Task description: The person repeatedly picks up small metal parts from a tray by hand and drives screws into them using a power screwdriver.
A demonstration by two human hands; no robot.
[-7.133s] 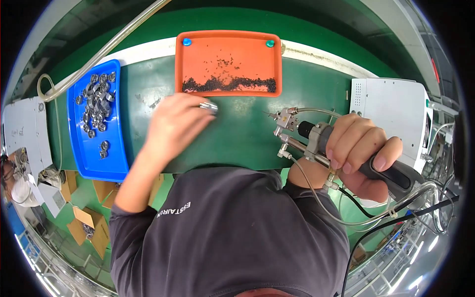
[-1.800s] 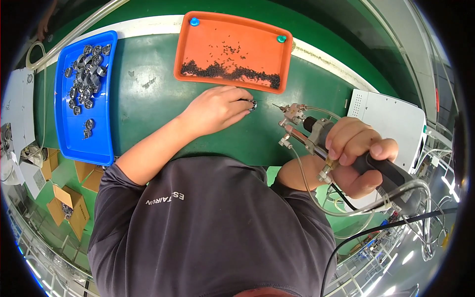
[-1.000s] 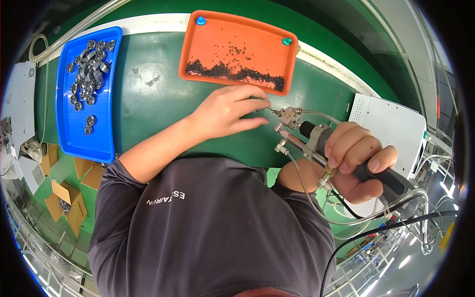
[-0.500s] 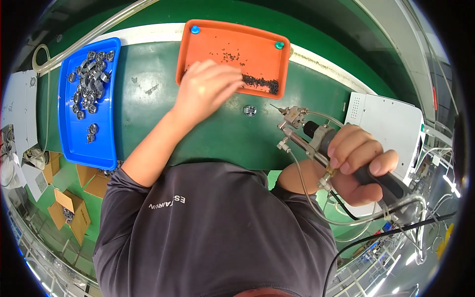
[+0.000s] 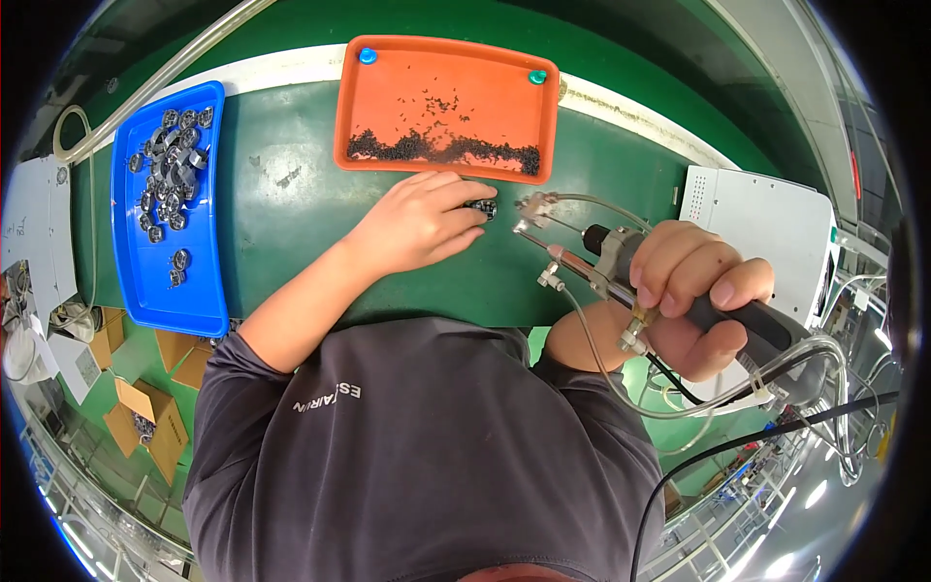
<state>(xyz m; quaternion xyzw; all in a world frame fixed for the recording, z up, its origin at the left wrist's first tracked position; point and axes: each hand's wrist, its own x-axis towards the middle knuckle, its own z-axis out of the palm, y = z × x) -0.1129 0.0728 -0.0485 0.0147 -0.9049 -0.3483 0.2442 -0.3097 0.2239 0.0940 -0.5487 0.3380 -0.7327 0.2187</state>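
Observation:
My left hand (image 5: 422,221) rests on the green bench, palm down, its thumb and fingers closed around the edge of a small round metal part (image 5: 485,209). Much of that part is hidden under the fingertips. My right hand (image 5: 698,301) grips the grey handle of a power tool (image 5: 790,359), with metal rods and fittings at its front and clear hoses along it. A blurred metal valve block (image 5: 536,206) at the tool's front end hovers just right of the round part, apart from it.
Beyond my left hand lies an orange tray (image 5: 388,78) with many tiny black screw-like pieces (image 5: 407,147) and two coloured pegs. To the left, a blue tray (image 5: 199,281) holds several round metal parts (image 5: 175,175). A white box-shaped unit (image 5: 761,209) stands right; cardboard boxes (image 5: 155,427) sit below left.
My left hand has come back from the orange tray to the round part and taken hold of it. The tool in my right hand has shifted slightly left, toward that part.

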